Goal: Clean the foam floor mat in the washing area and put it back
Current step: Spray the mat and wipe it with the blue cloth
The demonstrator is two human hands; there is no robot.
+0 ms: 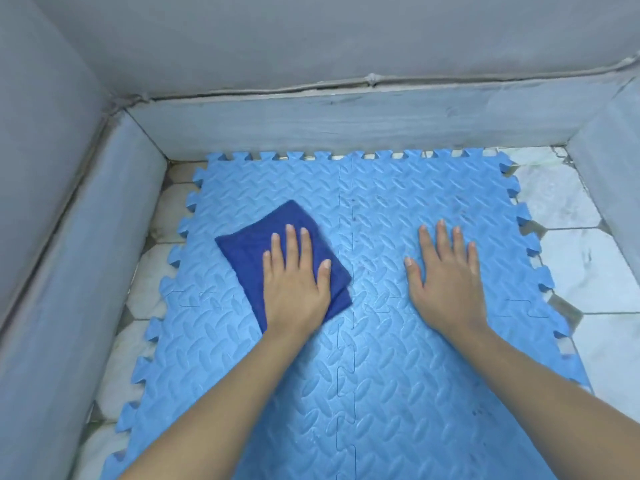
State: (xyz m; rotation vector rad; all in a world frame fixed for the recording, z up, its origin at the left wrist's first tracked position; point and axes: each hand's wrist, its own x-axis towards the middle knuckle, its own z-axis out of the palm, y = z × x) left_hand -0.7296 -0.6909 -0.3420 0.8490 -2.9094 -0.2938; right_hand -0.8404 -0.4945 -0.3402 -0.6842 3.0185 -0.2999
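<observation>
Mid-wipe: left hand [294, 278] flat, pressing folded dark blue cloth [273, 251] onto foam mat [381, 375]; right hand [446, 275] spread flat, empty, bracing. Dark specks near centre seam [346, 216] remaining, probably; putting back not yet done.

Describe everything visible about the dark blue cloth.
The dark blue cloth looks like soft, fuzzy microfibre, folded into a rough square with layered edges showing at its near corner. It lies flat, turned diamond-wise, on the left half of the light blue foam mat. The left hand presses down on its near part, fingers spread flat. Nothing else touches it.
</observation>
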